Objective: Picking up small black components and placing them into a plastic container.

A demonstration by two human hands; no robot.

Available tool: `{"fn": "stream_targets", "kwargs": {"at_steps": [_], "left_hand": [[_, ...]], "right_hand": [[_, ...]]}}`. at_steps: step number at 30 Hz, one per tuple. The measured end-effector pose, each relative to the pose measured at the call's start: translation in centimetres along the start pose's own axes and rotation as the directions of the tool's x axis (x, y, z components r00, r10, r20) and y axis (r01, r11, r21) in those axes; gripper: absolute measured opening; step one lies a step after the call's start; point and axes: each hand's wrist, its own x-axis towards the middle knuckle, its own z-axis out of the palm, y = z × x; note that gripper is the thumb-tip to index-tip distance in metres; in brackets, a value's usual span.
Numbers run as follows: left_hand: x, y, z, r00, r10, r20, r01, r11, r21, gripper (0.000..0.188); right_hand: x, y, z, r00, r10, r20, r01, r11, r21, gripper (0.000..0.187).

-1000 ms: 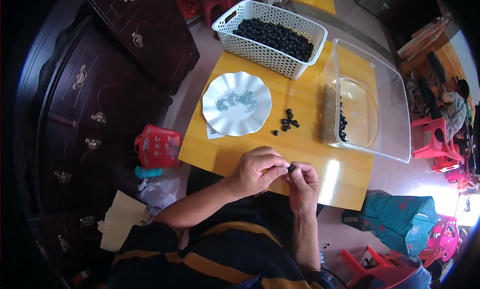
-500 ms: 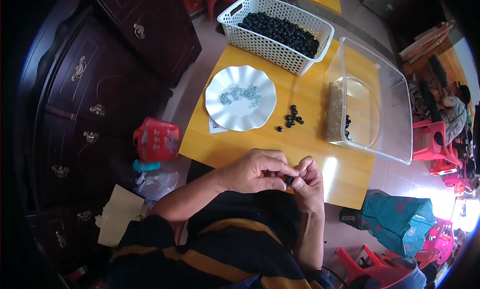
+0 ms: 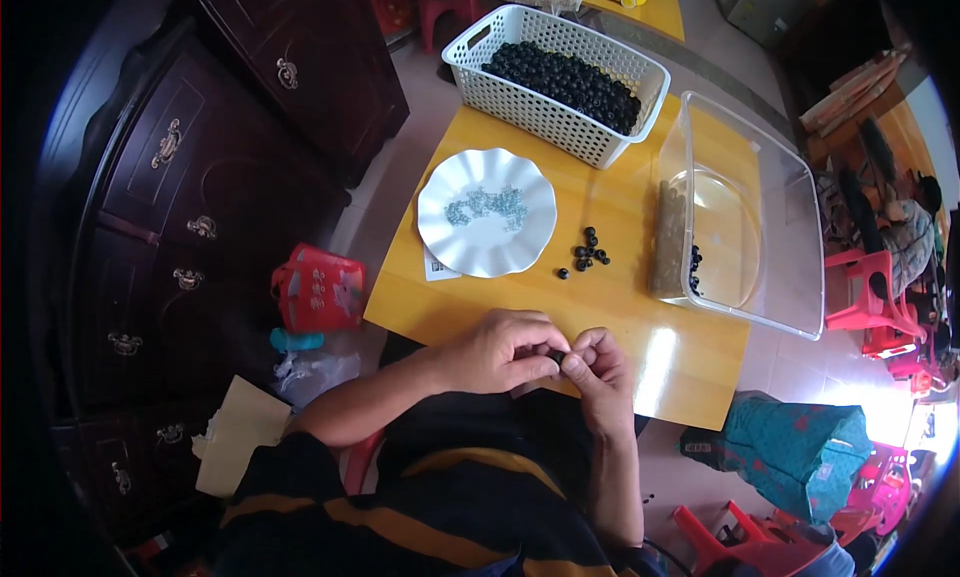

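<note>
My left hand [image 3: 500, 351] and my right hand [image 3: 604, 379] meet at the table's near edge. Between their pinched fingertips is a small black round part [image 3: 557, 357], mostly covered by the fingers. Beyond them, several loose black round parts [image 3: 590, 252] lie in a little cluster on the yellow table [image 3: 480, 302]. To the left of these sits a white plate [image 3: 487, 255] with a wavy rim, bearing many tiny clear bluish pieces [image 3: 490, 207].
A white perforated basket [image 3: 540, 112] full of black round parts stands at the back. On the right is a clear plastic bin [image 3: 775, 312] with a few black parts inside. Dark drawers [image 3: 165, 227], a red bag [image 3: 322, 289] and a teal bag [image 3: 795, 447] flank the table.
The table and its contents appear slightly lower in the picture. My hands remain together, fingers shifted around the black part, which is now more covered.
</note>
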Motion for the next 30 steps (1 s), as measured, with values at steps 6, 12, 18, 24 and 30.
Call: {"fn": "stream_targets", "kwargs": {"at_steps": [6,12,18,24,30], "left_hand": [[3.6,-1.6,-6.6,0.982,-0.186,-0.027,0.188,0.958,0.216,0.017],[13.6,0.0,-14.3,0.945,0.034,-0.325,-0.032,0.999,0.012,0.031],[10.0,-1.8,-13.4,0.939,0.042,-0.342,0.106,0.91,0.401,0.021],[4.6,-4.7,-9.4,0.973,0.01,-0.233,0.147,0.748,0.647,0.015],[5.6,-6.0,-7.9,0.957,0.044,-0.287,0.2,0.617,0.761,0.014]], "right_hand": [[2.6,-0.1,-1.3,0.977,-0.207,-0.058,0.121,0.751,-0.649,0.011],[7.3,-0.5,0.1,0.852,-0.493,0.177,0.27,0.124,-0.955,0.022],[8.8,0.7,0.8,0.814,-0.54,0.214,0.223,-0.05,-0.974,0.021],[8.7,1.5,0.3,0.825,-0.526,0.206,0.203,-0.066,-0.977,0.017],[6.0,0.9,-0.7,0.826,-0.55,0.122,0.278,0.21,-0.937,0.015]]}}
